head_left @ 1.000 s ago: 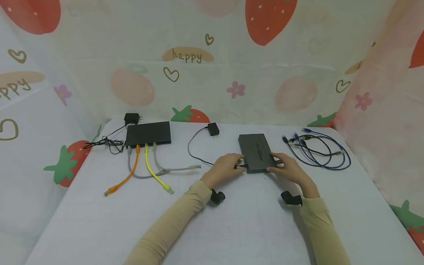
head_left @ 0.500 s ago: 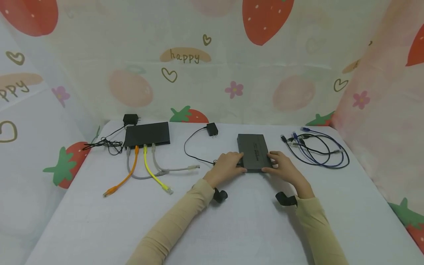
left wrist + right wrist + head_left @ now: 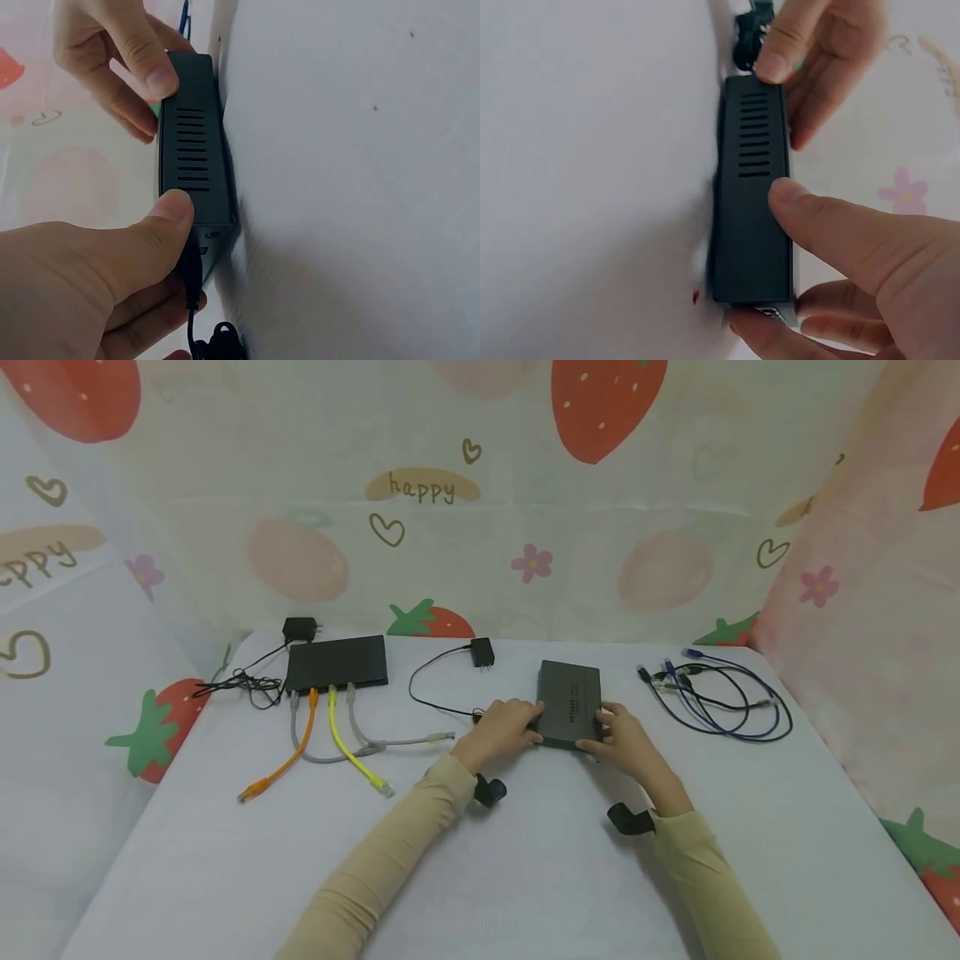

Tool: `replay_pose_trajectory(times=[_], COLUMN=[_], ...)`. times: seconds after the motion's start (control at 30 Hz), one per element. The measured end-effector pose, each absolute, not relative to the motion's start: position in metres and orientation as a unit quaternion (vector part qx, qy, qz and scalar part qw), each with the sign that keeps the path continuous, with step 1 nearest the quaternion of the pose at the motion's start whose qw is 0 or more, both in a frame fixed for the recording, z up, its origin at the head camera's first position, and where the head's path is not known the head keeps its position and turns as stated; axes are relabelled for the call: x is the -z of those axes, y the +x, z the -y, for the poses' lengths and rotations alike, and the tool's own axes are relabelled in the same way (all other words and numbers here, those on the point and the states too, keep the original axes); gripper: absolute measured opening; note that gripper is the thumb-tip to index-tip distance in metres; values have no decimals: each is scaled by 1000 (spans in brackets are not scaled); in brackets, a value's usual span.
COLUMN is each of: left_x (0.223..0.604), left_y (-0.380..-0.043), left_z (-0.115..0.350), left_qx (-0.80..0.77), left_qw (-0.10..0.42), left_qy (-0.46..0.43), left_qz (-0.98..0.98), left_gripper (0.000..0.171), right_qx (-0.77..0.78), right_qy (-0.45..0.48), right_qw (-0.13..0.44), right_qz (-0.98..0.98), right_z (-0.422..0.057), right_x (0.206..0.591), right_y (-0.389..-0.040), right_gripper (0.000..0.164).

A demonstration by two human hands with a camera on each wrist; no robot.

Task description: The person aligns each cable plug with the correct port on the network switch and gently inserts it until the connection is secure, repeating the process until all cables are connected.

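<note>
A dark grey NETGEAR network switch (image 3: 570,697) lies on the white table between my hands. My left hand (image 3: 497,732) holds its left end, the thumb pressing on the slotted near side. Beside those fingers, in the left wrist view, a black power plug (image 3: 192,271) meets the end of the switch; its tip is hidden. My right hand (image 3: 626,745) grips the right end, with its thumb on the slotted side (image 3: 750,217) and fingers bent around the port end. From the plug, a thin black cord (image 3: 442,706) runs to a small black power adapter (image 3: 482,652) behind.
At the left stands a second black switch (image 3: 337,662) with grey, orange (image 3: 288,762) and yellow (image 3: 352,756) network cables. Its adapter (image 3: 299,629) and bundled cord (image 3: 251,685) lie beside it. Coiled dark blue and black cables (image 3: 738,710) lie at the right. Printed cloth (image 3: 450,552) surrounds the table.
The network switch has turned slightly clockwise, its near edge swinging left. My right hand has moved left with it, and the power cord has shifted a little left.
</note>
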State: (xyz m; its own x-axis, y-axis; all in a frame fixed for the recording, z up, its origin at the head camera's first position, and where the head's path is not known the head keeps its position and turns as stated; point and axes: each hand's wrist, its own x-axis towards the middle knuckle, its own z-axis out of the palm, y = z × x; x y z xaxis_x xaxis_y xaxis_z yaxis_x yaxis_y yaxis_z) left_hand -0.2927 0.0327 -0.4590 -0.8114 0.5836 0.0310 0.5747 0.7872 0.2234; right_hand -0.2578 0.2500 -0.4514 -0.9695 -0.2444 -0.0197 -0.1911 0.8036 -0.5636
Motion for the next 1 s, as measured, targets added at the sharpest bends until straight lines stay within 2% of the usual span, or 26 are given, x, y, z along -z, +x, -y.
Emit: replay_pose_trajectory(times=[0.23, 0.7, 1.0], left_x=[453, 445, 438], left_y=[-297, -306, -308], left_z=[-29, -20, -11], left_qx=[-69, -8, 5], left_qw=[31, 84, 92], left_qy=[320, 305, 293], left_qz=[-944, -949, -952], left_gripper=[51, 57, 48], right_qx=[260, 207, 228], right_qy=[-115, -111, -108], right_qw=[31, -42, -37], right_qz=[-958, -971, -967], right_z=[-237, -205, -194], right_x=[450, 459, 461], right_y=[-256, -246, -241], right_gripper=[71, 63, 66])
